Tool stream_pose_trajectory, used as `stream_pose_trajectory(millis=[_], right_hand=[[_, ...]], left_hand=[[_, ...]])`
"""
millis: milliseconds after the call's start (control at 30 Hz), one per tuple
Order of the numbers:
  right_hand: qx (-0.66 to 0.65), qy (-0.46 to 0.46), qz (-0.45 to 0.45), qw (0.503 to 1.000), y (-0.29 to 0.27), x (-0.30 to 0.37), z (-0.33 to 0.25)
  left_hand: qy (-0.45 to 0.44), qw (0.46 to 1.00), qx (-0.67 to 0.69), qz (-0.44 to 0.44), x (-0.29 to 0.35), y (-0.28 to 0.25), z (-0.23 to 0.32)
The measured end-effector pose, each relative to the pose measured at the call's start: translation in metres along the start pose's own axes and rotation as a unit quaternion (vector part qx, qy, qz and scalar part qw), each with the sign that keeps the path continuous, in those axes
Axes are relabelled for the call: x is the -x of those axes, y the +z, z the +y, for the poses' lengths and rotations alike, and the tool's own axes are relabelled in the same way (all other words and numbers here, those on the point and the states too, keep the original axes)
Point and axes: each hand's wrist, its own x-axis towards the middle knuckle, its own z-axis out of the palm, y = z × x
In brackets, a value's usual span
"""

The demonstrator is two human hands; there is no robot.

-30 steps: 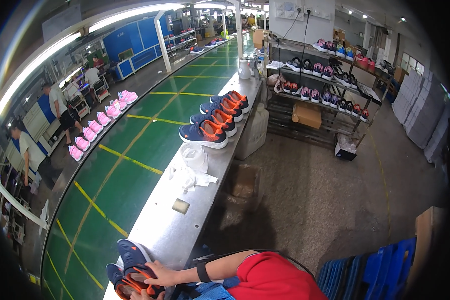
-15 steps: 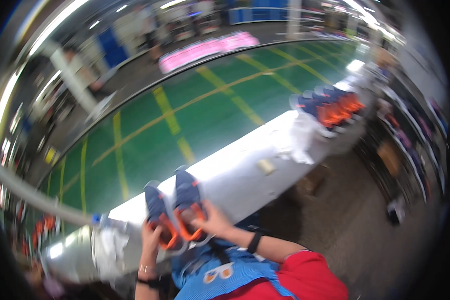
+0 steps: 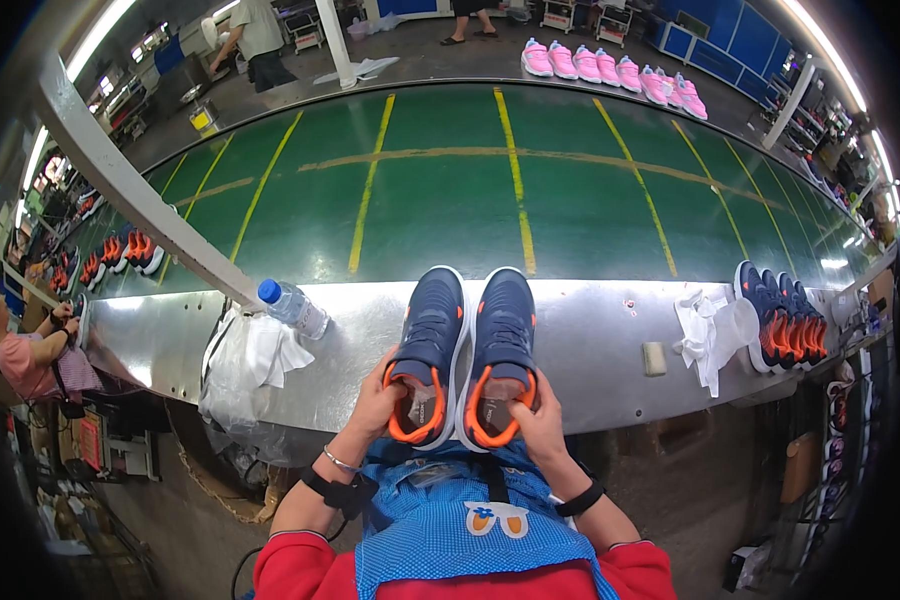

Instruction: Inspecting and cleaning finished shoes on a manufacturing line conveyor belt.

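A pair of navy sneakers with orange collar lining and white soles is side by side in front of me, toes pointing away, at the near edge of the metal bench. My left hand (image 3: 378,395) grips the heel part of the left sneaker (image 3: 431,330), fingers on its outer side. My right hand (image 3: 540,418) is closed on the heel of the right sneaker (image 3: 503,325), its thumb inside the opening. Pale crumpled stuffing shows within both shoes. The far fingers of each hand are partly hidden by the shoes.
Beyond the metal bench (image 3: 590,375) runs a green conveyor belt (image 3: 440,215) with yellow lines. A capped water bottle (image 3: 295,310) and white cloth (image 3: 255,350) are left; a pale block (image 3: 654,359), white tissue (image 3: 705,335) and several navy sneakers (image 3: 780,320) right. A co-worker (image 3: 40,355) sits far left.
My view has swung to the right and levelled, so the bench now runs across. Both hands still hold the two sneakers, which now point straight ahead.
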Motion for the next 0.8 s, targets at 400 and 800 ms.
stream_pose_trajectory(millis=[400, 800], right_hand=[[-0.334, 0.190, -0.075, 0.920, -0.012, 0.000, 0.006], [-0.394, 0.172, -0.113, 0.896, -0.027, 0.006, 0.043]], left_hand=[[-0.156, 0.933, 0.317, -0.061, -0.004, -0.018, -0.020], [-0.178, 0.911, 0.360, -0.093, -0.014, -0.036, -0.067]])
